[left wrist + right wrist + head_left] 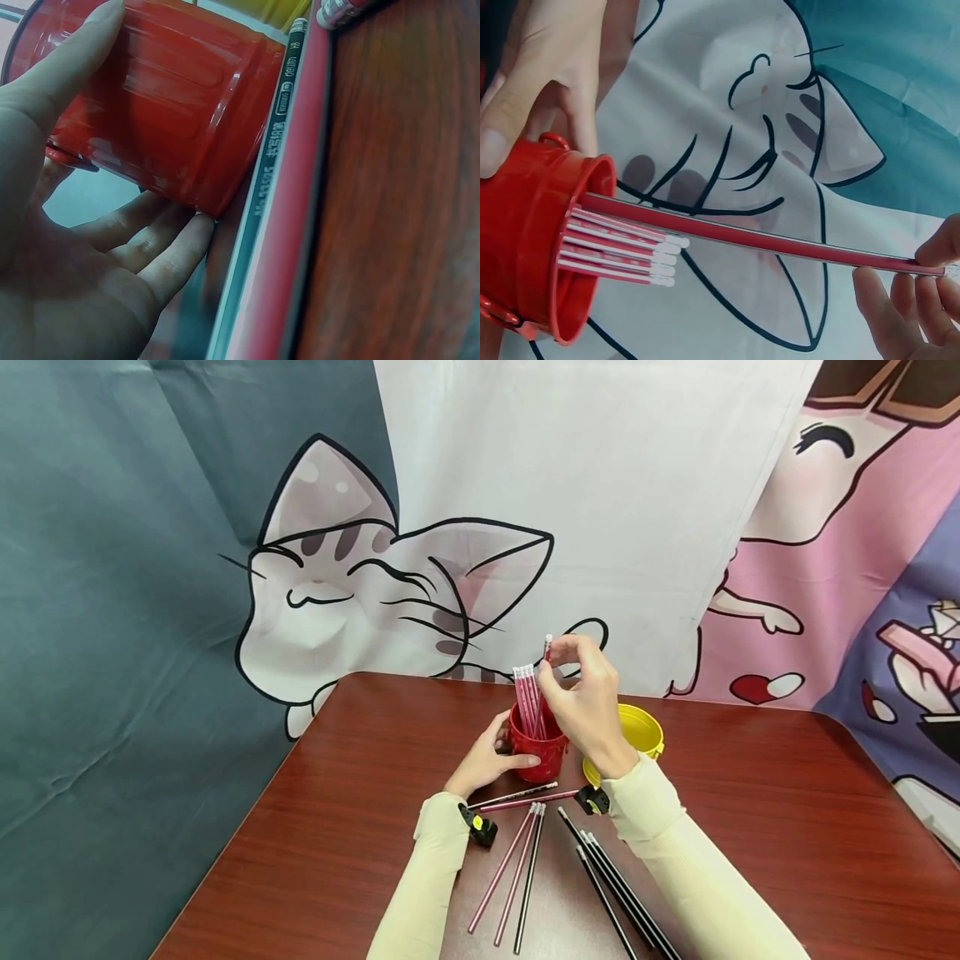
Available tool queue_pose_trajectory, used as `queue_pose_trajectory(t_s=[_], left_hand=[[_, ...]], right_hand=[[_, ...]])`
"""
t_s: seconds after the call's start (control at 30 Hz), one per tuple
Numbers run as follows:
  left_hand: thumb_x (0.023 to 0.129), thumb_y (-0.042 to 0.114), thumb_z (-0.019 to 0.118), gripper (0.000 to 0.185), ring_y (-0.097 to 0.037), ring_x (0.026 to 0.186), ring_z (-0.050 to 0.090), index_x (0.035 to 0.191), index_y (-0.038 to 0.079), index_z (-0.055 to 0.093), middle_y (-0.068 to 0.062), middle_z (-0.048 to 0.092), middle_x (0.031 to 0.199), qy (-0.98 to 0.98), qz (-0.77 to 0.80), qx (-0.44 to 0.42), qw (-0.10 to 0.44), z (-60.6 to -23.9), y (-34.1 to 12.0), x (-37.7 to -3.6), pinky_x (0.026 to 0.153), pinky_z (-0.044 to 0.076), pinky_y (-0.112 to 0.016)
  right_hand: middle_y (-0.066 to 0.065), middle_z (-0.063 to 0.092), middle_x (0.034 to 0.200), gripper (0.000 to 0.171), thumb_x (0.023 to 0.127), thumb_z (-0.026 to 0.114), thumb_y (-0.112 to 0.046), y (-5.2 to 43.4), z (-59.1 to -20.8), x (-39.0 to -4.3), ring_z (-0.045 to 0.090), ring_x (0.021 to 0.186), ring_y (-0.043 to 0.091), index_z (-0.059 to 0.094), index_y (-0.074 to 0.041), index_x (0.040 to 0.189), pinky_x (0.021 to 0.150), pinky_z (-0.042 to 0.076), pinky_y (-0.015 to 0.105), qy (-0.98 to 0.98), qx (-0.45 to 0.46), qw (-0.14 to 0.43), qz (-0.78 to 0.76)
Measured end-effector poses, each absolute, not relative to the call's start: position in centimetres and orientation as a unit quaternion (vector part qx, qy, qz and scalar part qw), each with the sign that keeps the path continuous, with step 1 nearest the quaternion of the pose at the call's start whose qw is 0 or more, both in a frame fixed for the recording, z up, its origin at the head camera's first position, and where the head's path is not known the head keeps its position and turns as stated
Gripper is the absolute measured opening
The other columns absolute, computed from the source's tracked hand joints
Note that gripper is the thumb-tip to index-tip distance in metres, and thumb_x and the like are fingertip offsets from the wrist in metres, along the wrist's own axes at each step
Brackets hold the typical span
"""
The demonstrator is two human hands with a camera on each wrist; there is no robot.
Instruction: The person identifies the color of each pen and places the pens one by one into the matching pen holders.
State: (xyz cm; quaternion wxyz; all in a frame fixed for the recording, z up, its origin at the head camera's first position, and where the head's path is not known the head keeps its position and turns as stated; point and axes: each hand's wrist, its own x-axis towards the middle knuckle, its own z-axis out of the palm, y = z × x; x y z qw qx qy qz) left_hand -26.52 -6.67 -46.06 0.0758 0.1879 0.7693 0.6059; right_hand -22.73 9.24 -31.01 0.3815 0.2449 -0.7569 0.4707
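Observation:
A small red bucket [542, 758] stands on the table with several pink pencils [622, 247] leaning inside it, white eraser ends up. My left hand [483, 762] grips the bucket's side, thumb across the front and fingers round the far side, as the left wrist view shows. Above the rim, my right hand [585, 697] pinches another pink pencil [765, 238] near its eraser end; its lower end is inside the bucket. Close beside the bucket's base lie a black pencil [274, 142] and a pink pencil [296, 172].
Behind my right wrist stands a yellow bucket [641, 731], partly hidden. Two pink pencils [504, 872] and a black one [530, 881] lie in front, with several black pencils [618, 885] to their right. A cartoon-print cloth [480, 485] hangs behind the table [337, 793].

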Motion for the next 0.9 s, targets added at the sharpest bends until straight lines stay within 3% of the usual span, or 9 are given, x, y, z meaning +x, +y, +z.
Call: queue_pose_trajectory(t_s=[0.13,0.37,0.67,0.9], left_hand=[[0.072,0.034,0.078,0.082,-0.017,0.117,0.049,0.139,0.032,0.030,0.004,0.048,0.131,0.771,0.607,0.179,0.069,-47.5,-6.6,-27.3,0.101,0.038,-0.041],[0.068,0.040,0.079,0.081,-0.012,0.115,0.050,0.135,0.040,0.033,0.011,0.049,0.128,0.771,0.609,0.176,0.057,-48.0,-6.5,-27.7,0.099,0.040,-0.039],[0.072,0.034,0.078,0.081,-0.019,0.117,0.049,0.138,0.032,0.032,0.004,0.048,0.131,0.770,0.608,0.181,0.067,-47.2,-6.5,-27.4,0.101,0.038,-0.042],[0.075,0.020,0.076,0.080,-0.025,0.116,0.049,0.141,0.021,0.030,-0.003,0.047,0.132,0.767,0.606,0.198,0.069,-45.3,-6.6,-26.2,0.100,0.038,-0.047]], right_hand=[[0.005,0.058,0.087,0.018,0.081,0.061,-0.005,9.3,-31.5,-23.1,0.059,0.076,0.012,0.056,-0.002,0.098,0.056,0.053,0.031,-0.765,0.250,0.373,0.462],[0.006,0.060,0.090,0.021,0.082,0.063,-0.005,9.3,-32.3,-23.4,0.059,0.078,0.014,0.057,-0.002,0.102,0.058,0.054,0.025,-0.773,0.264,0.354,0.456],[0.007,0.060,0.088,0.018,0.081,0.063,-0.004,9.3,-34.3,-23.5,0.060,0.078,0.017,0.056,-0.002,0.098,0.056,0.054,0.033,-0.780,0.258,0.327,0.466],[0.005,0.060,0.086,0.017,0.081,0.064,-0.005,9.3,-36.5,-23.5,0.060,0.077,0.018,0.057,-0.004,0.097,0.060,0.054,0.024,-0.793,0.240,0.299,0.474]])
